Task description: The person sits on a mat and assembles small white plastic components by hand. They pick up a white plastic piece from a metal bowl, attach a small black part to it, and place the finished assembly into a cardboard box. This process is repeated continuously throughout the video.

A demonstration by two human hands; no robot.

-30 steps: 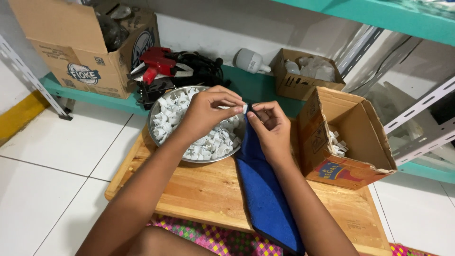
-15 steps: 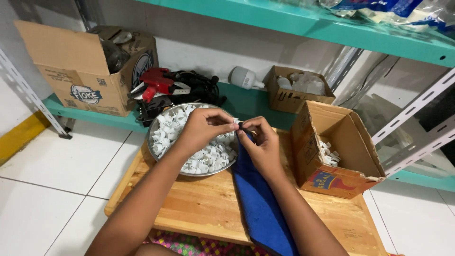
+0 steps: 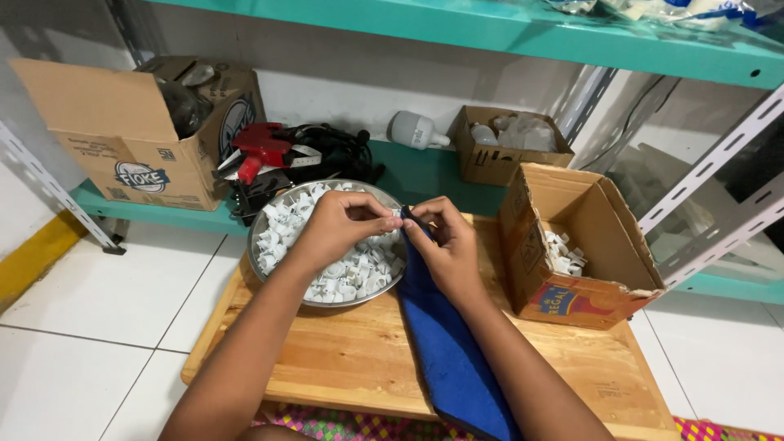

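Since earlier frame: hands slightly lower, pinch unchanged. Left hand (image 3: 343, 224) and right hand (image 3: 445, 245) together pinching small white plastic clip (image 3: 398, 214) above steel bowl (image 3: 273, 214). Bowl heaped with clips; cardboard box (image 3: 600, 245) holds few. Judged early stage.

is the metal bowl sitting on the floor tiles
No, the metal bowl of small white parts rests on the wooden board.

**Hands meet over the bowl rim**

Your left hand (image 3: 343, 224) and right hand (image 3: 445, 241) pinch a small white piece (image 3: 398, 214) between their fingers (image 3: 384, 220), above a metal bowl (image 3: 273, 282) of white parts. A blue cloth (image 3: 445, 351) drapes the wooden counter (image 3: 327, 359); an open cardboard box (image 3: 600, 245) stands right.
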